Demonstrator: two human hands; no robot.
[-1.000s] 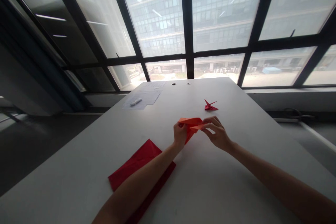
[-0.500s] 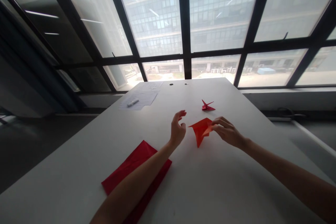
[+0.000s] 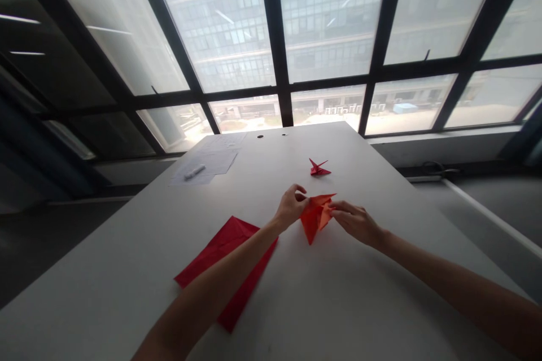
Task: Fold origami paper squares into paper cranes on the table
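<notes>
A partly folded sheet of orange origami paper (image 3: 312, 220) is held up between my two hands, with one pointed corner hanging down. My left hand (image 3: 292, 204) pinches its left edge between thumb and fingers. On the other side, my right hand (image 3: 355, 221) grips a lighter orange flap, fingers and thumb pressed together. Beyond the hands a folded red paper crane (image 3: 319, 168) stands on the table. Red paper (image 3: 228, 245) lies flat under my left forearm, which hides part of it.
The white table (image 3: 339, 304) reaches to the large windows. Printed sheets (image 3: 220, 161) lie at its far left, with a white tube-like object (image 3: 195, 172) on them. Two small round holes (image 3: 260, 136) sit near the far edge.
My left hand has come from beside the orange paper to take hold of its left edge. My right hand still holds the flap, and the paper has turned slightly. The camera view has shifted right.
</notes>
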